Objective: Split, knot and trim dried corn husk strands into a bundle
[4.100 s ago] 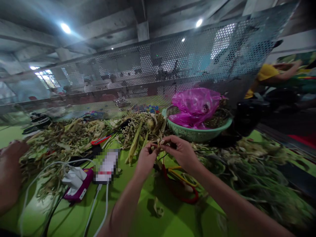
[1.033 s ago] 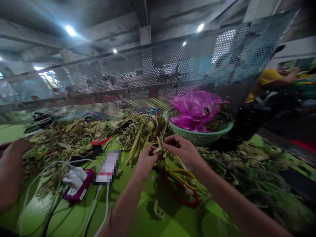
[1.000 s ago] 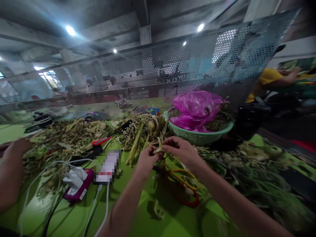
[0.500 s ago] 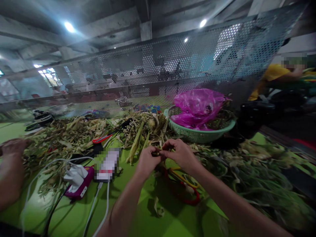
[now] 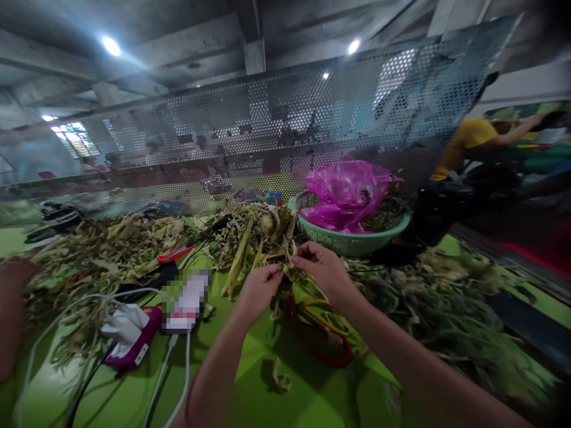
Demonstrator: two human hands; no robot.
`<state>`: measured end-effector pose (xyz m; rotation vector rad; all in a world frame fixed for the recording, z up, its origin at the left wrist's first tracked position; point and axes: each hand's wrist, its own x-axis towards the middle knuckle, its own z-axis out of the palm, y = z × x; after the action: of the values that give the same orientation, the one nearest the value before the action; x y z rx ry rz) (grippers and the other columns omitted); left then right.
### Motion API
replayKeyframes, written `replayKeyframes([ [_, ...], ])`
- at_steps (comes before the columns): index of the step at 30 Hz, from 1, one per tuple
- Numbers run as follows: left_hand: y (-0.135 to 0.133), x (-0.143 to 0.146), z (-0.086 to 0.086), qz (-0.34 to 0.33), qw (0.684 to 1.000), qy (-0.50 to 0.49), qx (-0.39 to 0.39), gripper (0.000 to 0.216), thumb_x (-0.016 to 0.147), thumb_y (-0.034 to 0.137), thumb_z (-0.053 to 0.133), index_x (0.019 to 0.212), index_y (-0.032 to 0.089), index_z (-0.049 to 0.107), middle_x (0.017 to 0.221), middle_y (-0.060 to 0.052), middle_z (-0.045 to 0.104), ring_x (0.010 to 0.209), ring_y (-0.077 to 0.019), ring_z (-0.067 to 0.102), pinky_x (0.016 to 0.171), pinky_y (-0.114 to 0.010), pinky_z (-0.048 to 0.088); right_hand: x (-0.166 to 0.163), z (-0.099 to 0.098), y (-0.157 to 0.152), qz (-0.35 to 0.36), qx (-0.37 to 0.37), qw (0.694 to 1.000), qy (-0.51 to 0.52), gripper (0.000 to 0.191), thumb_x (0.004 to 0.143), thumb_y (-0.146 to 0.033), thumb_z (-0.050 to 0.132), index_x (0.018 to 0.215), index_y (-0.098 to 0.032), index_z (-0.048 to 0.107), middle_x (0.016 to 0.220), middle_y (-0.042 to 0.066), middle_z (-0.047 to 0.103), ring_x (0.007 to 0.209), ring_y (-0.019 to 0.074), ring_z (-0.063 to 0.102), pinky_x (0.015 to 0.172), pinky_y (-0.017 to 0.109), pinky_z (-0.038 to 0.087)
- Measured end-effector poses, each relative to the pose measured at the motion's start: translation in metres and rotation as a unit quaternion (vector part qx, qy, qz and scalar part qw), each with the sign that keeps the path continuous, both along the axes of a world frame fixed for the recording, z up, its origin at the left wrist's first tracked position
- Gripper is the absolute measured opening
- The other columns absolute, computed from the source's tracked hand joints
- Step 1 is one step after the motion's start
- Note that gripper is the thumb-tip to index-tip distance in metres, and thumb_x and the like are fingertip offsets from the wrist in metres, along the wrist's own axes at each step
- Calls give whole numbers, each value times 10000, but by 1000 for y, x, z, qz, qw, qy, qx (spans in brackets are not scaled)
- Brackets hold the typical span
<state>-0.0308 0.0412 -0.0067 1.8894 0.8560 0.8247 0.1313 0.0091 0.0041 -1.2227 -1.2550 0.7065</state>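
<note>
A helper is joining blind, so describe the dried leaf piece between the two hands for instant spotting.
On the green table, find the perforated basket holding a magenta plastic bag. Just in front, the left hand and right hand nearly meet. The pale dried leaf piece is between their fingers, unlike the loose scrap on the table.

A perforated metal screen (image 5: 272, 122) stands across the green table (image 5: 256, 389), below concrete beams (image 5: 187, 52) and 2 bright ceiling lights (image 5: 110, 46).

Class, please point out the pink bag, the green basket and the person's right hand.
Pink bag (image 5: 343, 191): head view, middle of its crumpled plastic.
Green basket (image 5: 352, 244): head view, front wall.
Right hand (image 5: 328, 272): head view, back of the hand.
</note>
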Motion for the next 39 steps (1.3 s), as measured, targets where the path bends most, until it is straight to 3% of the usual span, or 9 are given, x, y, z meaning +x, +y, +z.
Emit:
replayKeyframes([
  [4,0,-3,4,10,997,55,60,265,840,268,445,742,149,660,702,-10,616,683,-146,514,641,-242,381,-3,2,-1,-21,3,996,87,212,683,-350,668,691,-188,532,638,-44,486,599,111,416,586,249,340],
  [7,0,-4,5,-5,998,38,48,266,830,235,445,904,185,695,861,-24,685,830,-179,586,778,-268,423,-3,4,-1,-23,9,993,115,228,679,-359,676,705,-190,524,654,-37,490,614,113,422,590,248,348],
  [12,1,-5,-1,-20,1000,-12,15,353,816,201,456,1099,222,665,1126,-40,664,1078,-213,565,993,-322,361,1,7,-1,-38,22,992,119,235,700,-376,660,744,-194,518,687,-17,494,630,121,437,581,241,371],
  [17,-1,-5,4,-45,998,-33,-31,267,797,203,496,961,205,706,959,-35,684,926,-196,578,879,-298,416,-1,8,-3,-13,14,998,53,213,722,-375,634,737,-193,523,668,-19,487,621,121,434,578,239,372],
  [22,-10,0,10,-79,972,-124,-182,273,798,314,566,992,154,671,906,-49,673,854,-167,581,846,-283,430,-7,12,-8,14,17,1000,16,192,710,-357,653,725,-191,556,683,-24,516,657,129,462,627,250,381],
  [25,-13,5,7,-80,956,-170,-225,322,785,364,602,1014,143,651,870,-46,667,820,-152,587,841,-275,432,-6,11,-7,21,14,999,43,210,705,-367,667,771,-188,579,716,-17,540,682,132,482,646,253,395],
  [29,-13,8,3,-49,955,-207,-207,353,803,389,583,1076,168,617,865,-36,657,742,-133,566,760,-251,440,-2,3,-1,35,-11,993,108,337,684,-424,689,903,-185,597,764,-6,586,692,133,513,632,250,412],
  [34,-14,9,5,-11,959,-222,-176,321,835,379,523,1089,198,602,893,-31,630,746,-136,527,687,-227,415,-2,-1,2,78,-76,987,122,336,641,-470,715,672,-171,565,612,-22,554,564,110,468,540,241,375],
  [39,-14,11,2,1,975,-184,-123,260,852,345,479,1027,211,616,791,-2,565,671,-123,444,608,-214,360,-3,2,-2,83,-92,979,163,334,656,-480,701,664,-181,552,587,-27,548,504,97,438,486,234,337],
])
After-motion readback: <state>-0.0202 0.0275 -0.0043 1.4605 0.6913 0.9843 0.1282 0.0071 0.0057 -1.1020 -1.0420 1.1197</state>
